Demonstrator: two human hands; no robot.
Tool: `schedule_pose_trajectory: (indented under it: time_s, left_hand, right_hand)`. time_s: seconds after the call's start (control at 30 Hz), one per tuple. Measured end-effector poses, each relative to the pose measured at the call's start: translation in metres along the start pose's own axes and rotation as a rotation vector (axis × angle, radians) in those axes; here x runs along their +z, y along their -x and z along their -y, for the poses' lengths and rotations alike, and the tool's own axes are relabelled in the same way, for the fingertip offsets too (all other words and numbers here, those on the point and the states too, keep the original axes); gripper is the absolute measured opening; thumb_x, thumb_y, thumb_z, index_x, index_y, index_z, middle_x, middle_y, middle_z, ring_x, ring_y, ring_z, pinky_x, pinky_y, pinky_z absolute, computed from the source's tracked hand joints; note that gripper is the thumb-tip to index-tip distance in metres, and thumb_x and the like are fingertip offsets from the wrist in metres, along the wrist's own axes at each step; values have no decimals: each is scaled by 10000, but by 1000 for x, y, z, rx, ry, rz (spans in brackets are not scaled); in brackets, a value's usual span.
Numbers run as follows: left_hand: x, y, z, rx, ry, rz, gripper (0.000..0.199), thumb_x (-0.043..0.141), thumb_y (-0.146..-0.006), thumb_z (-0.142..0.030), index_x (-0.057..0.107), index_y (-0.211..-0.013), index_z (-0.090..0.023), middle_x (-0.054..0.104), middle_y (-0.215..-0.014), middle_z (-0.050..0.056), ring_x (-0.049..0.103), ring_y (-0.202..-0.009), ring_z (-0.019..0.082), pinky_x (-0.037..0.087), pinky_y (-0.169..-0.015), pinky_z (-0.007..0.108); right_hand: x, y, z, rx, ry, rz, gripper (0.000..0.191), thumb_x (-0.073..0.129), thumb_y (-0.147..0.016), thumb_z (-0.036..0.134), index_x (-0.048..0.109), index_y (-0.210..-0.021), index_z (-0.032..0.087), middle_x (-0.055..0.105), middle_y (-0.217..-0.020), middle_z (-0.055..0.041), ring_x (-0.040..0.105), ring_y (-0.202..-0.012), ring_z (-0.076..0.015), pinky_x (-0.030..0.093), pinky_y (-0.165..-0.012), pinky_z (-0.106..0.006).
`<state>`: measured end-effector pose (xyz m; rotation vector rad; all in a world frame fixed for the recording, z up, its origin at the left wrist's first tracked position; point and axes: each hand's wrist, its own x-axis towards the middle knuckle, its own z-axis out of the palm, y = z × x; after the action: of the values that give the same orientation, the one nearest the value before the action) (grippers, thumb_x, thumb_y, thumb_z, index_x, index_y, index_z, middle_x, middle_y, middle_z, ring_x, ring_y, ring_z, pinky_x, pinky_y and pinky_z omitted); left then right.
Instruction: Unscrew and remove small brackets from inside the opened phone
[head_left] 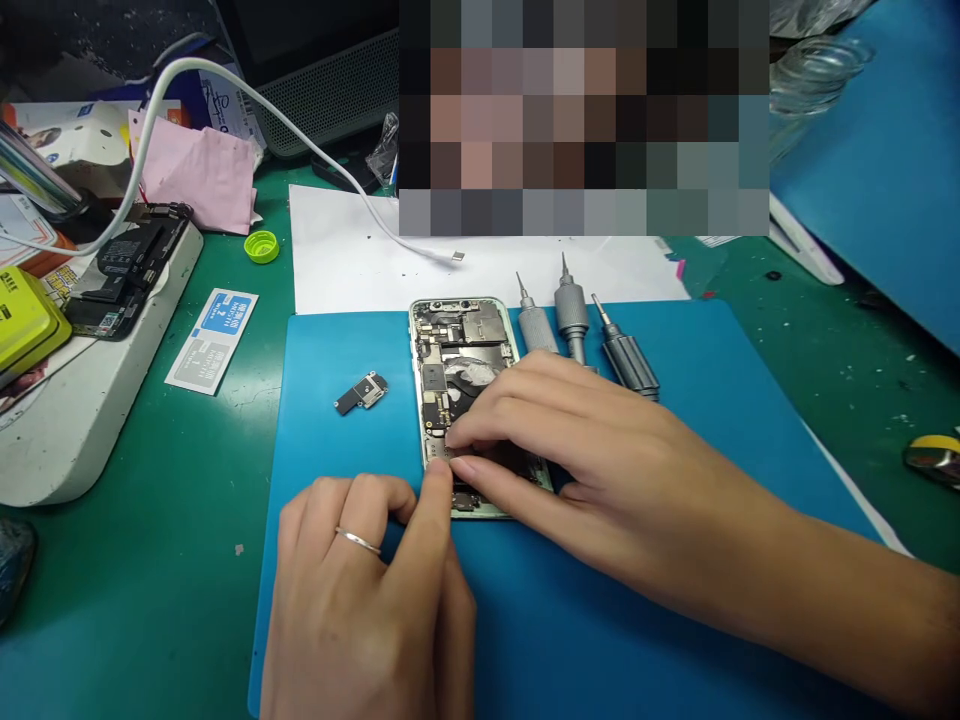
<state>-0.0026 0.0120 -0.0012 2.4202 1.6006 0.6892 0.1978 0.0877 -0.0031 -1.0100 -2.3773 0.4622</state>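
An opened smartphone [469,350], its inner parts exposed, lies on a blue mat [345,345]. My left hand [367,590], wearing a ring, has its index fingertip on the phone's lower left edge, while its other fingers are curled in. Over the phone's lower half reaches my right hand [585,450]. Its thumb and fingertips come close together in a pinch by the left fingertip; whatever they hold is too small or hidden to make out. A small detached speaker-like module [361,393] rests on the mat left of the phone.
Three precision screwdrivers [571,310] stand behind my right hand. A white cable [300,145] arches over white paper [337,270]. Leftward are a printed card [211,340], a green cap [261,247] and a white box [142,370] bearing phone parts [127,270]. Pixelation covers the top middle.
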Motion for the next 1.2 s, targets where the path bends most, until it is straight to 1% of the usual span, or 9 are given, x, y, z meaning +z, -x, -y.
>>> schedule_pose_trajectory:
  time_s: [0.2,0.37,0.43,0.8,0.93,1.0,1.2]
  left_hand:
    - [-2,1,2,33,-15,16,391,563,-1028,-131,638,-1409,-177,668,-1045,57,528,-886,182,375,-761,361]
    - [1,1,-1,-24,1,-21,378,533,-1038,-130,649,-1392,-199,680,-1037,69,546,-898,192,383,-770,375]
    - [1,0,-2,-24,11,-22,377,536,-1038,-127,650,-1391,-195,680,-1041,69,546,-903,190,385,-779,375]
    - [-2,0,5,48,-11,6,401,569,-1028,-131,622,-1425,-156,659,-1056,62,536,-918,187,382,-787,357]
    - [-5,0,4,50,-16,8,429,572,-1037,-140,584,-1465,-142,660,-1064,65,533,-927,187,389,-790,358]
    - [-6,-1,4,40,-22,1,439,565,-1038,-135,567,-1477,-135,667,-1069,69,539,-928,190,398,-789,361]
    - [-6,-2,1,-28,-5,-54,443,541,-1039,-146,542,-1482,-135,668,-1079,67,562,-929,189,434,-801,366]
  right_hand:
    - [0,-1,0,-7,3,-5,117,604,-1034,198,704,-976,185,708,-909,-41,621,-865,-186,491,-777,-339]
    - [-1,-2,0,-6,6,3,128,598,-1034,203,704,-964,192,723,-914,-63,639,-857,-197,506,-764,-348]
    - [0,-2,0,-7,9,-2,130,598,-1034,203,705,-962,190,722,-911,-62,640,-856,-198,508,-763,-352]
    - [0,-2,0,0,15,2,137,598,-1033,207,715,-964,192,726,-912,-63,640,-859,-201,508,-767,-353]
    - [-2,-3,1,-2,20,-2,188,555,-1054,204,708,-946,190,719,-886,-51,629,-829,-192,501,-750,-353]
    - [-4,-4,2,0,4,-24,209,532,-1061,195,696,-931,184,722,-878,-48,632,-818,-182,514,-755,-349]
    - [-10,-4,5,27,-38,-122,181,541,-1042,148,665,-921,201,740,-846,-15,655,-768,-162,540,-772,-366]
